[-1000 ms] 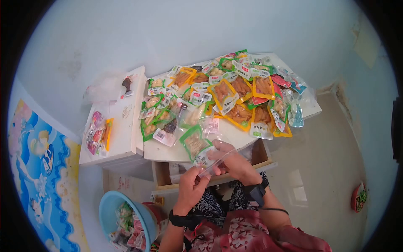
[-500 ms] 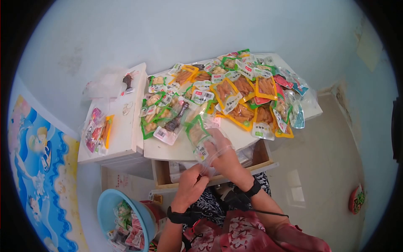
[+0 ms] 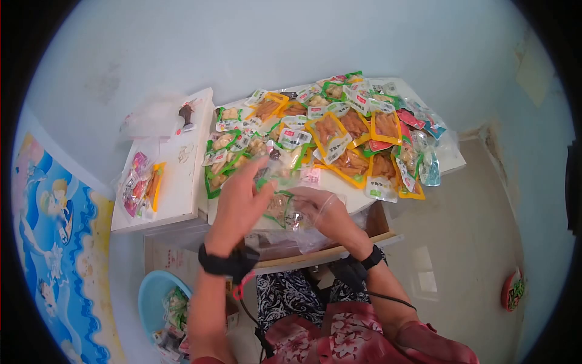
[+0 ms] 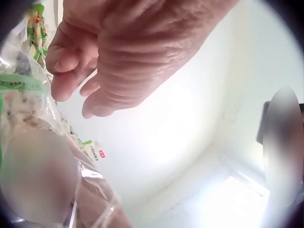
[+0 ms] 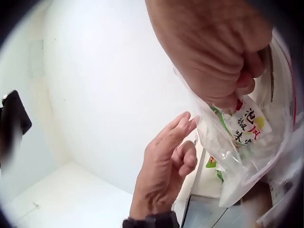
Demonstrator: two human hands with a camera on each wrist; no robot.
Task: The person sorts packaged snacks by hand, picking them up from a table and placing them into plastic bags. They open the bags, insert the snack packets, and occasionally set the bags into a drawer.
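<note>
My right hand [image 3: 330, 212] reaches into a clear plastic bag [image 5: 228, 185] and grips a green-edged food packet [image 3: 277, 209] by its white printed end. The bag's mouth lies around the back of that hand, and the packet's food-filled end points toward the table pile. Raised at the packet's left is my left hand [image 3: 236, 209], its fingers loosely bent and holding nothing. In the left wrist view its fingertips [image 4: 61, 90] are close beside the clear film. Both hands are above the front edge of the white table [image 3: 445, 159].
Many sealed food packets [image 3: 351, 130] with orange and green edges cover the table. Below its front an open drawer [image 3: 376, 223] holds clear plastic. A white side cabinet [image 3: 182, 203] carries a bagged set of packets [image 3: 142, 188]. A blue bucket [image 3: 148, 303] of packets stands at lower left.
My left hand has let go of the bag's lower edge and risen up and to the left. The right hand, inside the bag with the packet, has turned and dipped slightly.
</note>
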